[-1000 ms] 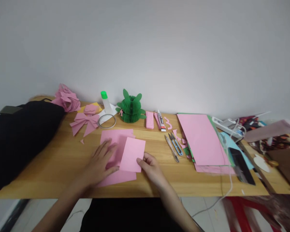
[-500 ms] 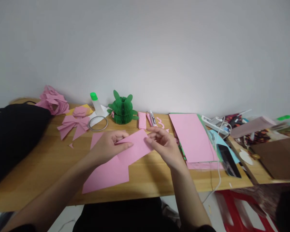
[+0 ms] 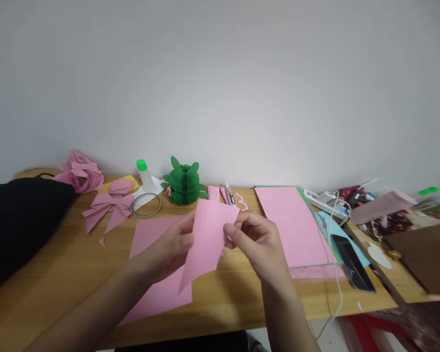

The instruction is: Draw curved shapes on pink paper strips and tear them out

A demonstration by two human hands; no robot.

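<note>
I hold a small pink paper piece up off the wooden table, in front of the green honeycomb paper ornament and closer to me than it is. My left hand is closed on the piece's left edge, and my right hand pinches its right edge between thumb and fingertips, so the piece sits between both hands. It is tilted, with its lower corner pointing down toward me. Under my hands, on my side of the ornament, a larger pink sheet lies flat on the table. Left of the ornament stand a glue bottle with a green cap, a tape ring and a pink paper bow. Right of the ornament lies a stack of pink sheets.
</note>
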